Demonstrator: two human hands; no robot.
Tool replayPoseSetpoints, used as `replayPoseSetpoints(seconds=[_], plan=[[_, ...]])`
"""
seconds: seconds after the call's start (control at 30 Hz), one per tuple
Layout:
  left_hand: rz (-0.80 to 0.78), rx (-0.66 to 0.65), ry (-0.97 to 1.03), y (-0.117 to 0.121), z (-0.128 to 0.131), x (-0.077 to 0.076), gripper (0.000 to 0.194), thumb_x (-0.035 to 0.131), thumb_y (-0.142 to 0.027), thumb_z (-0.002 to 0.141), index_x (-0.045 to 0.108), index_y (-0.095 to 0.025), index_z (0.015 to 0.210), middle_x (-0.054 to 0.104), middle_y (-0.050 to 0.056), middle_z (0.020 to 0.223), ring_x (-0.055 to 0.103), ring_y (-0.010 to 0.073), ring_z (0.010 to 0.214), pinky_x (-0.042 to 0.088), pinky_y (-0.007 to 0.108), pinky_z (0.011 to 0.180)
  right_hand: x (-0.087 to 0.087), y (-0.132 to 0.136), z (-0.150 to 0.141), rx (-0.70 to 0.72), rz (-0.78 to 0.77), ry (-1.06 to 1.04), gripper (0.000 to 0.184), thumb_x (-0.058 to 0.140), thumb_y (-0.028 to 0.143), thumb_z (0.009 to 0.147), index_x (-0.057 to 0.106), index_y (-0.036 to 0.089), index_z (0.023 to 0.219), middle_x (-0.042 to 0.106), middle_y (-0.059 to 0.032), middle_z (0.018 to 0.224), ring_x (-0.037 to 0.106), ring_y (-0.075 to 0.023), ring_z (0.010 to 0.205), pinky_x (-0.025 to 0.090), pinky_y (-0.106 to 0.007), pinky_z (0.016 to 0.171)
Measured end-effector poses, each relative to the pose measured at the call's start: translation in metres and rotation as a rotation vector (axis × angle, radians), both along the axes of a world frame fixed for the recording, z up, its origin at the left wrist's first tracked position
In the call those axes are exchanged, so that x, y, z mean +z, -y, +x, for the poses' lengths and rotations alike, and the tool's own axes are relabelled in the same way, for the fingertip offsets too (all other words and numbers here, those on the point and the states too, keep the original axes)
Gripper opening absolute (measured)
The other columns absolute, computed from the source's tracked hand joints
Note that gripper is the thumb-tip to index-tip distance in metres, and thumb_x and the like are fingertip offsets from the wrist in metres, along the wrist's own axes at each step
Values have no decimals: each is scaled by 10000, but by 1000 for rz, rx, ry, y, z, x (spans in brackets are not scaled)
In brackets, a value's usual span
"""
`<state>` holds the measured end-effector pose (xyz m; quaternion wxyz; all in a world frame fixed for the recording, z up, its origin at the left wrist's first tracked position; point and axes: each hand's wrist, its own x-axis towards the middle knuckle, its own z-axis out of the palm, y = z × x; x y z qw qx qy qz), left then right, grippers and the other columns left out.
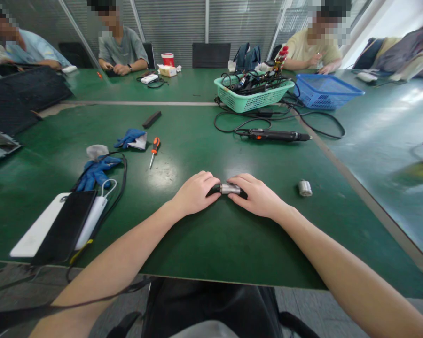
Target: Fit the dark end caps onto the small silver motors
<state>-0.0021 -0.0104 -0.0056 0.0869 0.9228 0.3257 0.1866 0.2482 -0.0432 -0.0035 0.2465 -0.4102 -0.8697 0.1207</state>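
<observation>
Between my two hands lies a short rod-like object with a silver metal cylinder in its middle and black ends. Around its left black end my left hand is closed. My right hand grips the other side, fingers over the metal part and the right black end. The object is held level, just above or on the green table; which of these I cannot tell. To the right, apart from both hands, stands a small silver metal cylinder. An orange-handled screwdriver lies beyond my left hand.
A black electric screwdriver with a looping cable lies ahead right, before a green basket of tools and a blue basket. Blue gloves, a black phone-like slab and a white power bank lie left. Several people sit around.
</observation>
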Motion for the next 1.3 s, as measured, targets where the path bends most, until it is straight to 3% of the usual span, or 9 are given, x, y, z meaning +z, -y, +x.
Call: replayPoseSetpoints(seconds=[0.13, 0.2, 0.4, 0.5, 0.57, 0.67, 0.83, 1.0, 1.3], plan=[[-6, 5, -2, 0, 1, 1, 247, 614, -350, 957, 615, -188, 1143, 616, 76, 1066, 570, 244, 1016, 511, 406, 914, 2, 0, 0, -12, 9, 0, 329, 517, 355, 1010, 613, 221, 1295, 683, -118, 1227, 644, -292, 1133, 539, -463, 990], [-7, 9, -3, 1, 1, 1, 244, 615, -345, 958, 615, -188, 1144, 617, 75, 1067, 571, 240, 1011, 510, 408, 917, 3, -2, 3, -86, 41, -6, 335, 434, 324, 1036, 620, 197, 1285, 693, -131, 1189, 649, -291, 1108, 533, -460, 982], [-23, 4, -6, 1, 1, 2, 237, 605, -343, 967, 607, -195, 1152, 617, 76, 1077, 575, 239, 1016, 514, 400, 903, 18, -17, 45, -605, 154, 24, 332, 460, 276, 957, 702, 156, 1150, 714, -155, 1062, 653, -309, 1027, 501, -458, 972], [-22, 1, 5, 1, 0, 2, 220, 604, -337, 966, 609, -203, 1140, 616, 71, 1068, 578, 239, 1018, 512, 397, 905, 24, -24, 83, -897, -2, 148, 366, 485, 336, 922, 730, 149, 1117, 726, -167, 1056, 667, -315, 1019, 498, -437, 941], [-20, -2, 10, 1, 1, 2, 209, 596, -335, 970, 609, -203, 1131, 616, 70, 1063, 579, 237, 1018, 509, 395, 909, 24, -27, 105, -1005, -171, 250, 419, 504, 410, 907, 733, 140, 1132, 737, -183, 1034, 677, -338, 1005, 508, -432, 880], [-20, -1, 10, 1, 1, 3, 209, 595, -339, 973, 608, -196, 1125, 619, 71, 1064, 577, 236, 1022, 506, 392, 913, 21, -30, 125, -994, -392, 337, 532, 557, 546, 871, 727, 129, 1155, 748, -185, 1005, 696, -337, 947, 514, -398, 793], [-23, 4, 11, 1, 2, 3, 211, 595, -346, 977, 612, -194, 1122, 622, 70, 1061, 577, 234, 1021, 505, 384, 905, 25, -29, 120, -930, -615, 275, 530, 502, 633, 900, 733, 164, 986, 717, -83, 678, 671, -235, 623, 482, -330, 625], [-20, 12, 5, 0, 3, 2, 216, 596, -347, 978, 614, -195, 1130, 619, 68, 1066, 575, 233, 1016, 504, 378, 893, 29, -26, 106, -890, -586, 276, 519, 467, 624, 926, 695, 185, 772, 671, -68, 560, 639, -217, 562, 464, -322, 605], [-22, 6, 21, 0, 4, 3, 204, 590, -344, 975, 619, -203, 1119, 623, 68, 1051, 582, 236, 1007, 507, 381, 884, 34, -24, 97, -858, -623, 326, 574, 518, 710, 869, 679, 211, 634, 670, -79, 567, 666, -240, 632, 487, -331, 626]])
